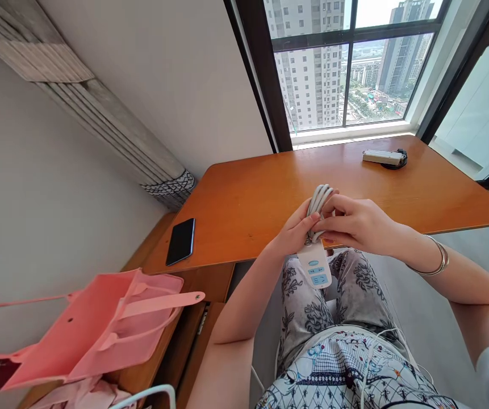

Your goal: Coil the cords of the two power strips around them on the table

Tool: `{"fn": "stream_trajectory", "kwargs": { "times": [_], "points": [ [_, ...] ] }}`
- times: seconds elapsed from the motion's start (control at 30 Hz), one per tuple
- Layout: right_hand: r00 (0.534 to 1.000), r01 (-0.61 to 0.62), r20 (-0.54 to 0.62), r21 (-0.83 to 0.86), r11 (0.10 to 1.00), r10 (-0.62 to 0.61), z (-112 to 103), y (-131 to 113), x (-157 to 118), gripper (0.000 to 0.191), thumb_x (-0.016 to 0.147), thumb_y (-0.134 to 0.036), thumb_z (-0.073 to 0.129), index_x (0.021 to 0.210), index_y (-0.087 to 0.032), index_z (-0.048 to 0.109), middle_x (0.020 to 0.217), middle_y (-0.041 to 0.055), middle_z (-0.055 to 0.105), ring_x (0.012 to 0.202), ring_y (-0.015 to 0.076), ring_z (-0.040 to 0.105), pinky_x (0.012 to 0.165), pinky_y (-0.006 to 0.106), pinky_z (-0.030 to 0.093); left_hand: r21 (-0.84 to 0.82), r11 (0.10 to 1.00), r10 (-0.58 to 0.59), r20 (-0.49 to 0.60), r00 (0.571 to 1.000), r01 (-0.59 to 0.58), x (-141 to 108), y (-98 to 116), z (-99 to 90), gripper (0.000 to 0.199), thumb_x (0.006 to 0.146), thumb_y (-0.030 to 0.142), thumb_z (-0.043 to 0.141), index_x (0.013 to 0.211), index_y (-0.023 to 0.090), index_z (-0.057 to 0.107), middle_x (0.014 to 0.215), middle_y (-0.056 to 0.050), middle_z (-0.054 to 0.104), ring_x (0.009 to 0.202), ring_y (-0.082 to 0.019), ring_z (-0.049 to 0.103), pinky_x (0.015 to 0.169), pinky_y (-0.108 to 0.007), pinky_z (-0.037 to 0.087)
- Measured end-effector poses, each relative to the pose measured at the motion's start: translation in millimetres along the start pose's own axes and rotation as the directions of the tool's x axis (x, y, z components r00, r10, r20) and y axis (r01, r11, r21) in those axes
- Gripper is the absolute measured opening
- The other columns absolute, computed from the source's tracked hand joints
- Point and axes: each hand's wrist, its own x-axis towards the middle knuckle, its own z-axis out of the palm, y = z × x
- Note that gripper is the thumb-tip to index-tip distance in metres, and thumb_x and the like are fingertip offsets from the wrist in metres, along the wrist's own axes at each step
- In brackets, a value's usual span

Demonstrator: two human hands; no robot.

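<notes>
A white power strip (pixel 314 267) with blue socket faces hangs over my lap, its light cord (pixel 320 199) wound into a bundle above it. My left hand (pixel 297 227) is closed around the coiled cord, with the thumb across its front. From the other side, the fingers of my right hand (pixel 350 221) pinch the bundle near the strip's top end. Both hands are in front of the table's near edge.
The orange-brown wooden table (pixel 253 199) bears a black phone (pixel 180 241) at left and another white power strip (pixel 383 157) with a black cord at the back right. An open pink bag (pixel 95 329) stands on the lower left surface. A window (pixel 350 74) lies behind.
</notes>
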Motion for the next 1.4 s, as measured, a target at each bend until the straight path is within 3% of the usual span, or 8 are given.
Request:
{"fn": "stream_trajectory", "kwargs": {
  "times": [0.13, 0.33, 0.53, 0.7, 0.8, 0.97, 1.2, 1.4],
  "points": [
    [0.957, -0.240, -0.162, 0.030, 0.970, 0.242, 4, 6, 5, 0.031, 0.096, -0.046, 0.058, 0.106, -0.018, 0.067, 0.103, 0.0077, 0.061, 0.072, 0.0125, 0.058, 0.059, 0.024, 0.045, -0.182, 0.975, -0.101, 0.154, 0.983, 0.129, 1, -1, 4.2, 0.049, 0.088, 0.060, 0.061, 0.110, 0.017, 0.056, 0.056, 0.004, 0.061, 0.036, -0.010, 0.052, 0.039, -0.020, 0.040],
    [0.958, -0.286, 0.015, 0.087, 0.954, 0.286, -6, 23, 15, 0.042, 0.086, -0.058, 0.069, 0.095, -0.017, 0.074, 0.088, 0.0055, 0.064, 0.068, 0.0129, 0.056, 0.062, 0.027, 0.041, -0.392, 0.851, -0.214, 0.351, 0.911, 0.351, 1, -1, 13.6, 0.048, 0.083, 0.064, 0.063, 0.083, 0.017, 0.052, 0.059, 0.001, 0.061, 0.025, -0.004, 0.034, 0.027, -0.018, 0.024],
    [0.938, -0.340, 0.009, 0.222, 0.914, 0.347, -5, 36, 8, 0.037, 0.085, -0.055, 0.071, 0.095, -0.020, 0.077, 0.101, 0.0101, 0.069, 0.098, 0.0241, 0.062, 0.083, 0.036, 0.049, -0.491, 0.818, -0.148, 0.323, 0.935, 0.299, -10, -3, 11.5, 0.042, 0.072, 0.041, 0.081, 0.082, 0.020, 0.046, 0.050, 0.009, 0.051, 0.021, -0.001, 0.021, 0.025, -0.016, 0.019],
    [0.895, -0.416, 0.247, 0.762, 0.497, 0.372, 9, 42, -13, 0.054, 0.089, -0.046, 0.069, 0.135, -0.022, 0.057, 0.112, 0.0092, 0.067, 0.097, 0.0208, 0.066, 0.084, 0.038, 0.056, -0.575, 0.800, -0.071, 0.194, 0.978, 0.172, -13, 4, 8.1, 0.047, 0.070, 0.042, 0.082, 0.078, 0.022, 0.040, 0.045, 0.014, 0.042, 0.019, 0.000, 0.013, 0.023, -0.016, 0.013],
    [0.874, -0.413, 0.335, 0.894, 0.174, 0.352, 16, 42, -18, 0.047, 0.090, -0.044, 0.068, 0.127, -0.019, 0.058, 0.099, 0.0053, 0.065, 0.086, 0.0169, 0.067, 0.079, 0.034, 0.058, -0.580, 0.802, -0.059, 0.156, 0.986, 0.140, -13, 6, 8.2, 0.048, 0.068, 0.042, 0.084, 0.077, 0.023, 0.041, 0.040, 0.016, 0.037, 0.019, 0.000, 0.010, 0.022, -0.016, 0.010],
    [0.843, -0.341, 0.337, 0.938, -0.069, 0.419, 18, 28, -12, 0.032, 0.089, -0.043, 0.071, 0.103, -0.016, 0.062, 0.081, -0.0017, 0.050, 0.064, 0.0087, 0.053, 0.062, 0.026, 0.052, -0.586, 0.799, -0.031, 0.180, 0.983, 0.132, -11, 3, 9.7, 0.042, 0.069, 0.043, 0.082, 0.080, 0.023, 0.047, 0.034, 0.016, 0.034, 0.019, -0.002, 0.011, 0.023, -0.016, 0.016],
    [0.823, -0.282, 0.371, 0.924, -0.256, 0.431, 20, 19, -5, 0.032, 0.080, -0.043, 0.075, 0.091, -0.018, 0.057, 0.075, -0.0033, 0.043, 0.055, 0.0073, 0.040, 0.050, 0.024, 0.040, -0.564, 0.811, -0.051, 0.201, 0.978, 0.158, -15, 6, 9.9, 0.043, 0.071, 0.050, 0.080, 0.092, 0.023, 0.056, 0.031, 0.018, 0.020, 0.020, -0.004, 0.009, 0.027, -0.017, 0.020],
    [0.694, -0.283, 0.305, 0.949, -0.143, 0.653, 50, 20, -18, 0.050, 0.076, -0.060, 0.073, 0.106, -0.022, 0.059, 0.084, 0.0008, 0.059, 0.066, 0.0137, 0.058, 0.063, 0.030, 0.052, -0.513, 0.855, -0.084, 0.012, 0.996, 0.078, -19, 6, 13.2, 0.042, 0.077, 0.060, 0.072, 0.088, 0.024, 0.053, 0.035, 0.018, 0.008, 0.023, -0.003, 0.001, 0.029, -0.019, 0.012]
  ]
}}
